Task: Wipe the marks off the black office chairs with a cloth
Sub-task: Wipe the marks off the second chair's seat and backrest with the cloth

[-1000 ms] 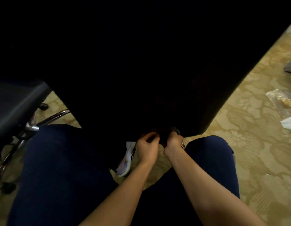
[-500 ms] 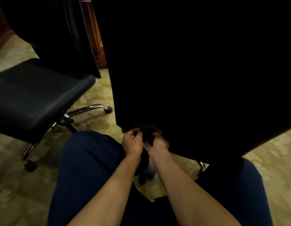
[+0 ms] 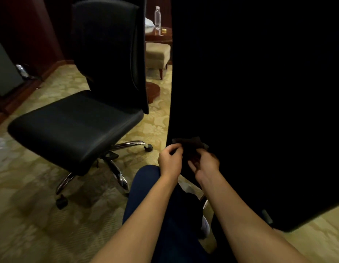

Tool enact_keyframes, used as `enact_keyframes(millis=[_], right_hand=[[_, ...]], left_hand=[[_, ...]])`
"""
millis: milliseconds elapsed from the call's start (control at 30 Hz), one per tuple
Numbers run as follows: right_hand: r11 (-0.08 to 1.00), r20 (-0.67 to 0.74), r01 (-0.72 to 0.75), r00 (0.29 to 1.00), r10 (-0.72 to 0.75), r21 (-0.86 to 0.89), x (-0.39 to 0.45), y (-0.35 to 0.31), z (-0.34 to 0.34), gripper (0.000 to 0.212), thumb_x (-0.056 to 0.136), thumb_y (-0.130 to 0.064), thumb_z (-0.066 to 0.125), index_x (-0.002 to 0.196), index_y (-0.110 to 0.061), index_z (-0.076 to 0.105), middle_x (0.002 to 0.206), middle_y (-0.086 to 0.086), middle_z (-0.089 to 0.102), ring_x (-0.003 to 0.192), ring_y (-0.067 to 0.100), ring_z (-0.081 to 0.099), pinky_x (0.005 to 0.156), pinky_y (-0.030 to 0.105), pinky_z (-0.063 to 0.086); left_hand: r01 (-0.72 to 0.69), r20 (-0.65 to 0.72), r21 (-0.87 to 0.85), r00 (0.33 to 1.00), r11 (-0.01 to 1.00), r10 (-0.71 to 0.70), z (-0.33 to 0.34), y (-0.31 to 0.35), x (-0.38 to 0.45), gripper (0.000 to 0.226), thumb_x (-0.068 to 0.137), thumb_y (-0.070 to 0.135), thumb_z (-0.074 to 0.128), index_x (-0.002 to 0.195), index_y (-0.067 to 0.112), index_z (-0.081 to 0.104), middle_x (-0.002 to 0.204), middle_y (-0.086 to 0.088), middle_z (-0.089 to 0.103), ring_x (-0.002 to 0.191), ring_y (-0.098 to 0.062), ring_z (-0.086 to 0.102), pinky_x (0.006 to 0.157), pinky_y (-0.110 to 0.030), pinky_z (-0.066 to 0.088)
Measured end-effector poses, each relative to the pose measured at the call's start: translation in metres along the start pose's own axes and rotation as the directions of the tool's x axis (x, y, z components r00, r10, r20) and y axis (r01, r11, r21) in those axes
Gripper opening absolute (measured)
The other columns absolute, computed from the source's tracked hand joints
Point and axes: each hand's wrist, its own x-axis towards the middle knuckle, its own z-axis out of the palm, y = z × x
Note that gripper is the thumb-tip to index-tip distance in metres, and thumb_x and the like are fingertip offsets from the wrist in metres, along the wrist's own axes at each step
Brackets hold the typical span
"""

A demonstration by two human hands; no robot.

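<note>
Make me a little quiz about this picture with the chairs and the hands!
1. True or false: both hands hold the dark cloth.
2. Which stands on the far table? A) water bottle B) lamp C) teapot
3. Fill in: the chair with its whole seat showing is on the person's ____ side.

Key:
1. True: the left hand and the right hand grip it against the near chair back.
2. A
3. left

water bottle (image 3: 157, 17), wooden table (image 3: 158, 37), beige stool (image 3: 157, 55), patterned carpet (image 3: 32, 215)
</note>
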Motion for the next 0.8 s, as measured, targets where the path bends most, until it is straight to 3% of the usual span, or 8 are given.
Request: enact_keyframes(millis=[200,333,467,633,800], right_hand=[[0.991,0.160,0.038,0.987,-0.017,-0.128,-0.016,0.010,0.049,0.006,0.096,-0.013,0.056,0.102,-0.014,0.056,0.096,0.012,0.066,0.087,0.022,0.064,0.066,0.031,0.051],[0.986,0.276,0.069,0.961,-0.025,-0.151,-0.018,0.025,0.078,0.024,0.097,-0.014,0.054,0.120,-0.012,0.056,0.113,0.018,0.067,0.098,0.029,0.067,0.057,0.028,0.051],[0.983,0.337,0.072,0.941,-0.010,-0.171,-0.016,0.025,0.101,0.023,0.099,-0.013,0.052,0.122,-0.016,0.054,0.117,0.015,0.065,0.107,0.028,0.064,0.071,0.034,0.052],[0.967,0.468,0.130,0.884,-0.012,-0.221,-0.016,0.022,0.120,0.033,0.099,-0.011,0.051,0.132,-0.009,0.048,0.104,0.015,0.065,0.089,0.022,0.064,0.064,0.030,0.050],[0.949,0.506,0.140,0.862,0.023,-0.281,-0.015,0.027,0.151,0.010,0.098,-0.009,0.052,0.104,-0.016,0.056,0.095,0.014,0.066,0.079,0.020,0.063,0.064,0.030,0.049]], left_hand=[[-0.052,-0.139,-0.096,0.990,0.994,0.039,-0.044,0.028,0.011,0.011,0.093,0.018,0.064,0.096,0.026,0.071,0.102,0.000,0.072,0.086,-0.013,0.070,0.082,-0.031,0.059],[-0.093,-0.201,-0.124,0.977,0.988,0.067,-0.066,0.047,0.022,0.012,0.094,0.016,0.064,0.098,0.024,0.071,0.102,0.000,0.071,0.087,-0.014,0.069,0.075,-0.025,0.057],[-0.123,-0.236,-0.075,0.966,0.990,0.102,-0.078,0.058,0.033,0.013,0.094,0.015,0.063,0.101,0.025,0.071,0.100,0.000,0.071,0.090,-0.013,0.070,0.076,-0.026,0.057],[-0.184,-0.281,-0.018,0.944,0.983,0.171,-0.100,0.070,0.049,0.014,0.093,0.013,0.064,0.103,0.020,0.072,0.098,-0.003,0.071,0.088,-0.013,0.070,0.078,-0.030,0.060],[-0.199,-0.340,0.033,0.919,0.979,0.198,-0.123,0.067,0.070,0.015,0.092,0.018,0.066,0.099,0.030,0.072,0.109,-0.002,0.069,0.093,-0.013,0.070,0.084,-0.039,0.060]])
